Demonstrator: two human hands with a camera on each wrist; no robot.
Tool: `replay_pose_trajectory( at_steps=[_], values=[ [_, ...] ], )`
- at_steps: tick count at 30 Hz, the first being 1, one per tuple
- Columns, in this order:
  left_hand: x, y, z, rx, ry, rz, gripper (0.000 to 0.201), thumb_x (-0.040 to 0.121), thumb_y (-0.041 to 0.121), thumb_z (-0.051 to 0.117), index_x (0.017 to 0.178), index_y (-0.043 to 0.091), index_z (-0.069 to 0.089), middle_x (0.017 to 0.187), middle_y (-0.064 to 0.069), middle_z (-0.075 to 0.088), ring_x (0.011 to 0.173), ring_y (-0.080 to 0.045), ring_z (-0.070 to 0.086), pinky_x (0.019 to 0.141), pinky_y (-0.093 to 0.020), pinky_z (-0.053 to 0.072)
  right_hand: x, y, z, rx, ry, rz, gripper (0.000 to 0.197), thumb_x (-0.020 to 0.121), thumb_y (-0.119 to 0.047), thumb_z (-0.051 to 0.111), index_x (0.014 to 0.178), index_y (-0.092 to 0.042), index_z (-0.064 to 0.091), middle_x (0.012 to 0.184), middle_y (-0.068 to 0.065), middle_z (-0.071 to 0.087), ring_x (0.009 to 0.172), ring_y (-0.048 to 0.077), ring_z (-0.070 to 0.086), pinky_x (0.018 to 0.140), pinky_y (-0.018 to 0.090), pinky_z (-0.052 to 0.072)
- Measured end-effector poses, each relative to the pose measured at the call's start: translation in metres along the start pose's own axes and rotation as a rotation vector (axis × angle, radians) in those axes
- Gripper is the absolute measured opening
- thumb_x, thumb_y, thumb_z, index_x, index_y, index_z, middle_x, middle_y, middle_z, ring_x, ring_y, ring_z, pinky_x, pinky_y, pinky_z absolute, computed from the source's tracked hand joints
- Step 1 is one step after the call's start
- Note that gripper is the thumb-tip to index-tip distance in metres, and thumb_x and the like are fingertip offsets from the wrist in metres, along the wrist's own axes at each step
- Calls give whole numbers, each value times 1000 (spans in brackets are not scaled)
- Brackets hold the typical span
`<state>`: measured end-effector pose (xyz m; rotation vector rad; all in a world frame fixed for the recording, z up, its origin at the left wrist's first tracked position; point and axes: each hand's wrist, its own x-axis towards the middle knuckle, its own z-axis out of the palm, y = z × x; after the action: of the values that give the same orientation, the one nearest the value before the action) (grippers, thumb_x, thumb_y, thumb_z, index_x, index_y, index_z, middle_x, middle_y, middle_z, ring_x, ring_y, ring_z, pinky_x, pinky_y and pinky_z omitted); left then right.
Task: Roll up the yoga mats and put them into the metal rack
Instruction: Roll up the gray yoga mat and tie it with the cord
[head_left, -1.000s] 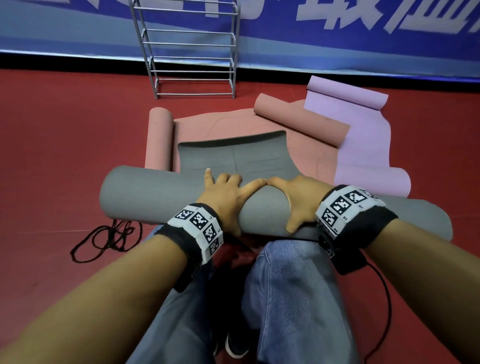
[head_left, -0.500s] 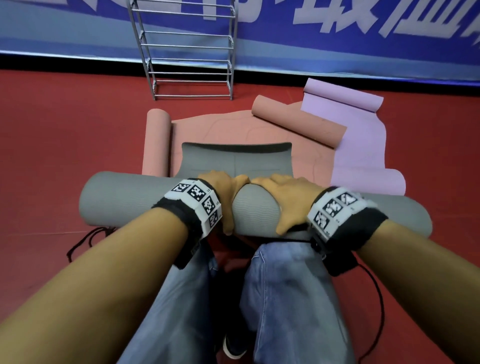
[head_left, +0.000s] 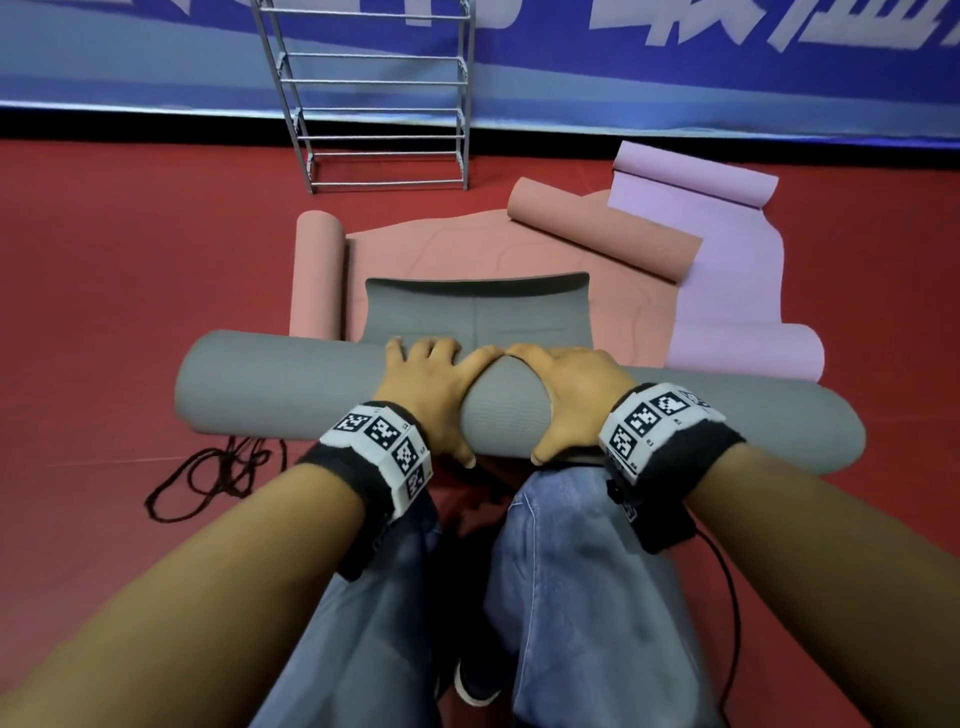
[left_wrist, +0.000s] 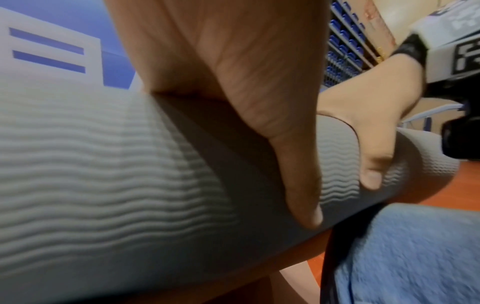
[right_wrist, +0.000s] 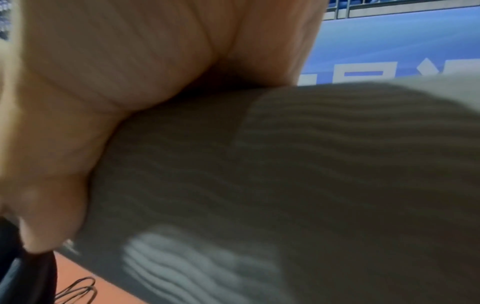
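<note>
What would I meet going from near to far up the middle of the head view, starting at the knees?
Jeans → grey mat roll, left hand and right hand on it → grey mat's flat tail → flat pink mat → metal rack → blue banner.

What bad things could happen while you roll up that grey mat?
Both hands, left and right, press only the middle of the grey mat, so its ends might roll unevenly and go cone-shaped. The flat tail lies on the pink mat, which might drag along. The black cable beside the roll could possibly snag later.
</note>
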<state>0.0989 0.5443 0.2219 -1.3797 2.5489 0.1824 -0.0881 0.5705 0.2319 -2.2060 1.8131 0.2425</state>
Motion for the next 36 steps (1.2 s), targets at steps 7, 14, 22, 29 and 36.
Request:
replay_pose_trajectory(
  at_steps=[7, 14, 22, 29, 36],
  values=[
    [9, 4, -23, 42, -74, 44, 92, 50, 61, 82, 125, 30, 38, 109, -2, 60, 105, -27, 53, 88, -41, 41, 1, 2, -13, 27, -87, -14, 108, 42, -57, 84, 134, -38, 31, 105, -3, 65, 94, 23, 62, 84, 42, 53],
    [12, -3, -42, -46, -235, 104, 80, 48, 50, 89, 110, 28, 42, 79, 10, 57, 76, -15, 58, 69, -27, 45, -8, 3, -26, 86, -192, -46, 104, 50, -50, 90, 138, -39, 35, 108, -5, 63, 98, 20, 59, 90, 37, 50],
    [33, -25, -37, -350, -393, 31, 79, 31, 46, 96, 95, 44, 51, 74, 22, 66, 72, 5, 62, 65, -19, 47, -11, -1, -15, 109, -170, -17, 123, 55, -52, 86, 151, -40, 9, 139, 2, 44, 127, 25, 44, 106, 47, 39],
    [26, -18, -36, -299, -371, 45, 116, 41, 54, 91, 139, 50, 29, 128, 13, 51, 122, -17, 50, 103, -42, 42, -16, -3, 9, -63, -49, 26, 133, 48, -61, 85, 150, -37, 3, 130, 4, 46, 122, 27, 45, 101, 53, 36],
    [-2, 1, -10, 27, -72, 7, 132, 48, 60, 86, 150, 41, 4, 147, -4, 32, 137, -27, 30, 109, -67, 13, 4, 9, 0, 55, -88, -2, 127, 44, -59, 86, 148, -42, 14, 126, -2, 53, 115, 22, 52, 86, 38, 40]
  ],
)
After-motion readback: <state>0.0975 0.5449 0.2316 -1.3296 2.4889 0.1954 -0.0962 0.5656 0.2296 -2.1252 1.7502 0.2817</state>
